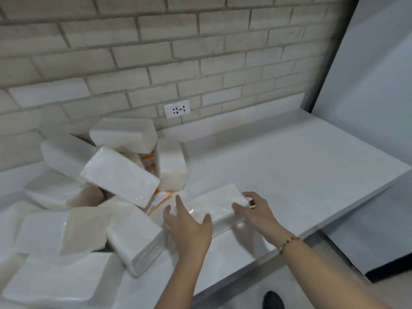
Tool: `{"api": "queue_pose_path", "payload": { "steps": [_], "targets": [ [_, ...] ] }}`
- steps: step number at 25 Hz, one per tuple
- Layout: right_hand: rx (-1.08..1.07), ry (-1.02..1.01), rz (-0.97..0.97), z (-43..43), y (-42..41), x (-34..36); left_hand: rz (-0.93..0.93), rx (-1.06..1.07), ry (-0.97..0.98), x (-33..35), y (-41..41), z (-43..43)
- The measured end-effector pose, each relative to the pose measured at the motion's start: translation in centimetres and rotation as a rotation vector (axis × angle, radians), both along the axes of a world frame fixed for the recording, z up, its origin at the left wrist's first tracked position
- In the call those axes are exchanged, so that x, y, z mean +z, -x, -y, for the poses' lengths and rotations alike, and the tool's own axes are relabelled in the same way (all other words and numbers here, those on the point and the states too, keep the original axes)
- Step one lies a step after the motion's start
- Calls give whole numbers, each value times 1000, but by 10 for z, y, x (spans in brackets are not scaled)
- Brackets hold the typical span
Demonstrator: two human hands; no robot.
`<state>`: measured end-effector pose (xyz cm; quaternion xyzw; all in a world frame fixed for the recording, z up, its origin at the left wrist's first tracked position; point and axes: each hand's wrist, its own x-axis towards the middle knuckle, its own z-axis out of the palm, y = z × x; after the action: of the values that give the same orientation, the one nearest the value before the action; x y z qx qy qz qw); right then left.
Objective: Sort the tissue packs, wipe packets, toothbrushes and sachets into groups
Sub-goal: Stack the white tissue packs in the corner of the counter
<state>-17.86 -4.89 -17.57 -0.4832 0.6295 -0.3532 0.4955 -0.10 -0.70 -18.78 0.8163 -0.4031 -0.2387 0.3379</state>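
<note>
Held tissue pack (219,205): a white, brick-shaped block in clear, glossy film, which lay on its broad face on the desk (289,163), near the front edge and just to the right of the heap.
Left hand (187,228): it was spread wide over the pack's left end, with the thumb against the near long edge and the fingers reaching across the top, so that the end was clasped between them.
Right hand (256,210): it gripped the pack's right end, the thumb lying on the top face and the fingers curled round the far corner; a thin bracelet (287,241) sat on that wrist.
Pile of tissue packs (120,177): many like white packs lay tumbled at all angles on the left half of the desk, some leaning on others, and one stood on end at the pile's right side.
Orange-printed packets (161,198): two flat ones showed only in part among the packs, one just left of the held pack and one deeper in the heap; their print was too blurred to read.
Desk: white and smooth, set against a pale brick wall (200,52).
Wall socket (177,108): it was fixed just above the desk's back edge.
</note>
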Motion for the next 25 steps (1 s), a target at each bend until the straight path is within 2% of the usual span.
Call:
{"api": "queue_pose_path", "payload": {
  "steps": [1, 4, 5, 13, 19, 21, 23, 25],
  "targets": [
    [5, 7, 19, 0, 3, -3, -17, 13, -21, -2, -4, 2],
    [32, 14, 72, 10, 11, -12, -239, -68, -34, -8, -7, 17],
    [18, 21, 73, 15, 14, -15, -246, -104, -5, -8, -4, 21],
    [-75, 133, 103, 111, 89, -16, -71, -165, 376, 1, 74, 99],
    [-150, 233, 139, 187, 167, -32, -6, -250, 483, -3, 141, 178],
    [-98, 255, 174, 214, 191, -36, -1, -289, 485, -7, 164, 208],
    [9, 290, 82, 245, 213, -46, 4, -315, 467, -15, 185, 241],
    [68, 276, -139, 276, 232, -54, -29, -315, 404, -24, 208, 271]
  ]
}}
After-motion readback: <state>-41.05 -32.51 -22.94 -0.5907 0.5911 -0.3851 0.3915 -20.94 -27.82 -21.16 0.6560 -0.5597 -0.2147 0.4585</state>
